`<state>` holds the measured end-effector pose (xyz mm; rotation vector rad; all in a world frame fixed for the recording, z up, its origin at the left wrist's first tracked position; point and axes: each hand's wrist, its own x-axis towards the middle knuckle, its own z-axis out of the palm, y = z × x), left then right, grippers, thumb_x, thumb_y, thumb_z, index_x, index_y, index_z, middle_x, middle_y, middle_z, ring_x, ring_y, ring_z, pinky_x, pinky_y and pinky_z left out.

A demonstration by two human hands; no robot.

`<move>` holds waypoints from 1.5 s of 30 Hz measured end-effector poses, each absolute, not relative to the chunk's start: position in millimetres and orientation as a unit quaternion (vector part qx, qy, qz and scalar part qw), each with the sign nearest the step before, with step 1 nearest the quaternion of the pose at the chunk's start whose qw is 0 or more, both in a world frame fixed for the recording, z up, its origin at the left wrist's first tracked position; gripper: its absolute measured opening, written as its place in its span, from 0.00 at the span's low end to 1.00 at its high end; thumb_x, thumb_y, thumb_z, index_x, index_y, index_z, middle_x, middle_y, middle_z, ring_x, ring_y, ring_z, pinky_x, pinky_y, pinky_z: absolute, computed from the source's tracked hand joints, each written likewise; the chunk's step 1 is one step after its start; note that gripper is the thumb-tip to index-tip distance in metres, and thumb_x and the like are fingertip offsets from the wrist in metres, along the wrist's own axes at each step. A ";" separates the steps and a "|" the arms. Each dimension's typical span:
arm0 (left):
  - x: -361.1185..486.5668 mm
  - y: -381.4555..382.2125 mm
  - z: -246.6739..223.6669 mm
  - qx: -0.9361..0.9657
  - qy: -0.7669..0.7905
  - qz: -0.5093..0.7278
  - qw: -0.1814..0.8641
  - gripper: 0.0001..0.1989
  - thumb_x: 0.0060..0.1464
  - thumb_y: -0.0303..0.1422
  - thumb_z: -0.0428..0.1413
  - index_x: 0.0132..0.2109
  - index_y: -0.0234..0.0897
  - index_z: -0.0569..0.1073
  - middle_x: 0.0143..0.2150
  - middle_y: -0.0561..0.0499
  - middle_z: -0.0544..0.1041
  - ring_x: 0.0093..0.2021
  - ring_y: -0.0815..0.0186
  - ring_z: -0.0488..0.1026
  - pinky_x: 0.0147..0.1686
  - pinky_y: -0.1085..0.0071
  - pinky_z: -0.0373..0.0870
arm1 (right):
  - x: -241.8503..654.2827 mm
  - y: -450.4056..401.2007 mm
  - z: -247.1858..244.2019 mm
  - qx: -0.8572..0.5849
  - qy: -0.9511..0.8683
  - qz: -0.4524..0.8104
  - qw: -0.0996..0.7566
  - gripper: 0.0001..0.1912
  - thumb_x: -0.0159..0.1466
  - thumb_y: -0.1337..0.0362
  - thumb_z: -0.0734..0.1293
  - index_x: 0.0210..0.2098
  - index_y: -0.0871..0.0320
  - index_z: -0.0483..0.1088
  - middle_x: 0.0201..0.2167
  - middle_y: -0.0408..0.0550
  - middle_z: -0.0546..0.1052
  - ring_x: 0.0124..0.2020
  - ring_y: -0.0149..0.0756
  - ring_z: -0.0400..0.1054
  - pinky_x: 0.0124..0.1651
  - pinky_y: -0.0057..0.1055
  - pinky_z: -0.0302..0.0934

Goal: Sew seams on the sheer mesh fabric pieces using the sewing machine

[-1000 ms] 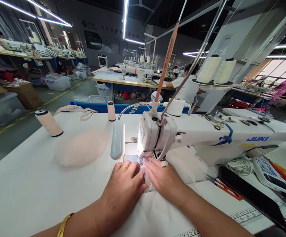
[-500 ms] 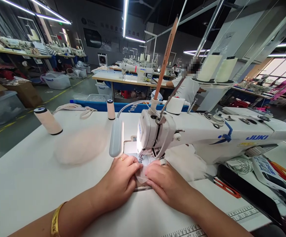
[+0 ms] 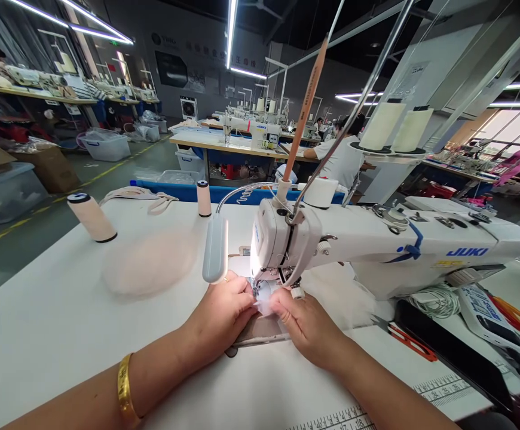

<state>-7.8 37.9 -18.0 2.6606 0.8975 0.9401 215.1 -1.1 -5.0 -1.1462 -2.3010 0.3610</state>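
Observation:
A white sewing machine [image 3: 282, 239] stands on the white table, its needle area lit by a small lamp [image 3: 215, 251]. Just left of the needle, my left hand [image 3: 224, 307] pinches the edge of a sheer whitish fabric [image 3: 264, 306]. My right hand [image 3: 307, 322] has its thumb and fingers closed on the same fabric, right of the needle. The piece is small and mostly hidden between the fingers. More sheer fabric [image 3: 340, 292] lies behind my right hand, under the machine arm. A pale, round sheer pile [image 3: 150, 263] rests on the table at the left.
Two thread spools [image 3: 92, 218] stand at the table's back left, near pale straps [image 3: 138, 196]. A black phone-like object [image 3: 452, 352], orange snips [image 3: 412, 340] and a coiled cable [image 3: 434, 300] lie at the right. Beyond sits a person in white [image 3: 338, 158].
My right hand has turned and moved slightly right, and the fabric between my hands is bunched smaller. My left wrist has shifted right. More of the machine's base plate shows below the hands.

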 end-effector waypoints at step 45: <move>-16.3 45.0 -29.8 0.912 0.269 0.308 0.001 0.17 0.68 0.23 0.48 0.38 0.39 0.80 0.36 0.49 0.82 0.39 0.59 0.72 0.39 0.63 0.66 | 212.9 -0.8 -15.9 -0.397 -0.898 -0.006 0.188 0.09 0.71 0.73 0.60 0.36 0.56 0.67 0.35 0.48 0.74 0.36 0.41 0.64 0.38 0.36 0.59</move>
